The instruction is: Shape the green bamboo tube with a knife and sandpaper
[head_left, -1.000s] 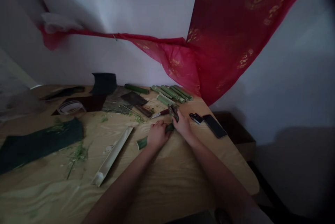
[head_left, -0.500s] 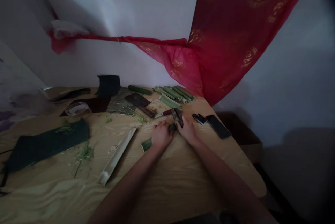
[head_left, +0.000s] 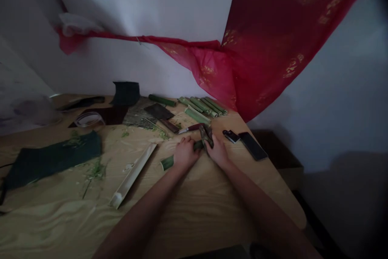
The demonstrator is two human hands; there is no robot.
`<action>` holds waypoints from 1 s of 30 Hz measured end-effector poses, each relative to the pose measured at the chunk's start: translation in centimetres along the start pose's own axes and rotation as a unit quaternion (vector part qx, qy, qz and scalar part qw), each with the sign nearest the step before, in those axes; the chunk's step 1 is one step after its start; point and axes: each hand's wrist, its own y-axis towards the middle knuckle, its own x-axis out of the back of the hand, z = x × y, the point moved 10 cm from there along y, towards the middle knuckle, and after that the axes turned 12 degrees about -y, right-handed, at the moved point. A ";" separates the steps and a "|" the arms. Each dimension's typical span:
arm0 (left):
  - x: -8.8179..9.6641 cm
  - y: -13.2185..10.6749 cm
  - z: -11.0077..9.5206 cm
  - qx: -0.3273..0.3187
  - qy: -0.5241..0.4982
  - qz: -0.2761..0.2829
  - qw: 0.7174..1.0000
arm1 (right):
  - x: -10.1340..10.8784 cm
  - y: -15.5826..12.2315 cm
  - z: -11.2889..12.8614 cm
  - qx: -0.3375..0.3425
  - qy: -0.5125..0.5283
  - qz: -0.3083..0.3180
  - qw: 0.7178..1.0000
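Head view: hands [head_left: 185, 154] [head_left: 218, 153] barely shifted (bamboo [head_left: 166, 163] between);

White wall [head_left: 145, 4] w/ red gold-print cloth [head_left: 266, 49], wood table [head_left: 54, 218], dark box [head_left: 280, 150], dim light

Left hand [head_left: 185, 154] clamped over a green bamboo tube [head_left: 167, 163]; tube runs under the palm toward the right hand [head_left: 218, 153], whose fingers touch a dark metal tool [head_left: 206, 135], exact type unclear. Just beyond the hands: knife [head_left: 189, 129], reddish handle. Far corner of the wooden table [head_left: 194, 218]: row of cut bamboo sticks [head_left: 202, 106]. Right edge: smartphone [head_left: 253, 146], small black fob [head_left: 230, 136]. Left of the hands: split bamboo strip [head_left: 132, 175]. Red cloth [head_left: 260, 49] hangs above.
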 end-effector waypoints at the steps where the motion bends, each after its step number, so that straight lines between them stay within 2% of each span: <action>1: 0.0 0.0 0.0 -0.003 -0.001 0.000 1.000 | 0.1 -0.5 -0.1 0.001 -0.001 0.004 1.000; 5: 0.1 0.2 -0.2 -0.018 -0.002 0.003 1.000 | 0.2 -0.2 0.2 -0.004 -0.006 0.012 1.000; 11: 0.0 0.3 -0.2 -0.025 -0.003 0.012 1.000 | 0.4 3.7 1.3 -0.004 -0.004 0.013 1.000; 14: 0.1 0.2 -0.1 -0.024 -0.004 0.012 1.000 | 0.4 4.9 1.6 -0.009 -0.006 0.008 1.000; 16: 0.1 0.2 -0.1 -0.024 -0.007 0.013 1.000 | 0.4 4.6 1.6 -0.011 -0.007 0.004 1.000; 22: 0.0 0.4 0.1 -0.017 -0.016 0.019 1.000 | 0.6 0.6 0.7 0.016 -0.015 0.013 1.000; 24: 0.0 0.4 0.0 -0.024 -0.017 0.021 0.999 | 0.6 0.2 0.5 0.016 -0.021 0.019 0.999; 26: 0.0 0.4 -0.2 -0.030 -0.016 0.022 0.999 | 0.6 1.0 0.7 0.010 -0.025 0.021 0.999; 30: 0.1 0.4 -0.3 -0.038 -0.011 0.021 0.999 | 0.4 4.3 1.7 -0.011 -0.025 0.017 0.999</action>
